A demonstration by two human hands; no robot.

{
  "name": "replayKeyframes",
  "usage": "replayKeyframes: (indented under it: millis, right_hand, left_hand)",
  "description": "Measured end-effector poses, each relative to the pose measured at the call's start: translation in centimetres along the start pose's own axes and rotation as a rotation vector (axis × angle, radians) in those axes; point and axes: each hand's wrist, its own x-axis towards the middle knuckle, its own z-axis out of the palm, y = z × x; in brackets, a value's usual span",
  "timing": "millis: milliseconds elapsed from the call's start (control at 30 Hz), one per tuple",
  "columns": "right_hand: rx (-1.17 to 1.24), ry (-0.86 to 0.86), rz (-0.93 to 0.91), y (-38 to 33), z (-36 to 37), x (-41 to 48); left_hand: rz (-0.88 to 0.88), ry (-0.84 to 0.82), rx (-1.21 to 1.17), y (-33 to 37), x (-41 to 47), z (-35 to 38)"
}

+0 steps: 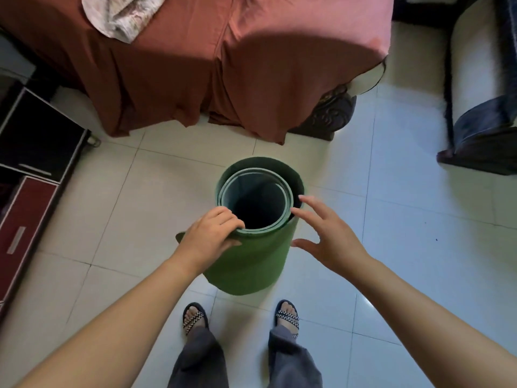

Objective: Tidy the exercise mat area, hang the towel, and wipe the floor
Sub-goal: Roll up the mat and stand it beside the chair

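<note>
While a red-draped bed [251,65] borders pale tiles [419,247], a rolled mat [251,261] stands upright.

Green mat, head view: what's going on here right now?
A person has the rolled green mat standing upright on the tiled floor. The left hand grips its top rim; the right hand is spread open at the other side. A pale towel lies on the bed, not yet hung.
</note>
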Motion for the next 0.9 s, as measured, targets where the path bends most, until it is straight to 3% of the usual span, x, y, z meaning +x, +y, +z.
replayKeyframes:
  millis: [267, 433, 533, 667, 900]
  right_hand:
    - [-0.128, -0.255, -0.212, 0.8, -0.4, 3.1]
    - [-0.110, -0.113, -0.321, 1.5, 0.3, 4.5]
    - [-0.156, -0.129, -0.365, 1.0, 0.1, 4.5]
    - [-0.167, -0.268, -0.356, -1.3, -0.9, 3.7]
    - [-0.154, -0.253, -0.626, -11.4, -4.8, 0.5]
  left_hand:
    - [-0.109, 0.021, 0.030, 3.2, 1.9, 1.3]
    - [-0.116, 0.021, 0.070, 3.5, 2.1, 2.0]
    - [-0.136, -0.038, 0.158, 3.9, 2.1, 1.8]
    - [-0.160, -0.167, 0.188, 4.7, 0.8, -0.1]
    - [-0.212, -0.010, 0.169, 6.8, -9.6, -8.6]
